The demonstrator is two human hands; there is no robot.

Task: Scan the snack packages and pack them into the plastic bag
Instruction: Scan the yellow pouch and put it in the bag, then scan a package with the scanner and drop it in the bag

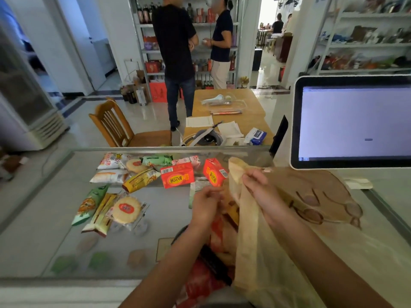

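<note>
Low in front, the plastic bag (255, 258) hangs between two hands. The right hand (260, 187) pinches its top edge, and the left hand (206, 202) seems to pinch the other side. Next, the bag must open wide. Snack packs (126, 210) and red boxes (177, 175) wait on the glass counter (166, 210), and nothing seems to block them.

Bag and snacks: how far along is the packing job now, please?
Early stage. Done: nothing is clearly packed. Red wrapping shows by the bag, but whether it is inside is unclear. In hand: the left hand and right hand pinch the bag's mouth, as if to open it. Left: two red cartons and many snack packs lie on the counter, unpacked.
</note>
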